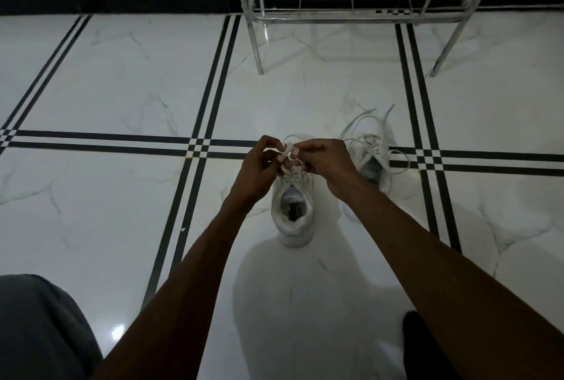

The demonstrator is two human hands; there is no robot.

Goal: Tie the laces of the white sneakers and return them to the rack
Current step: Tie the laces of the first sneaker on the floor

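A white sneaker (293,221) stands on the floor in front of me, heel toward me, its opening visible. My left hand (259,166) and my right hand (323,161) meet above its tongue, both pinching its white lace (288,149), which is folded into a small loop between the fingertips. A second white sneaker (374,156) lies to the right, partly behind my right wrist, with its laces loose and spread on the floor. The metal shoe rack (351,17) stands farther ahead against the wall, its lower shelf bare.
The floor is glossy white marble tile (122,74) with black double stripes. A black skirting band runs along the wall. My grey-clad knee (39,327) fills the lower left corner, and a dark shape sits at the lower right.
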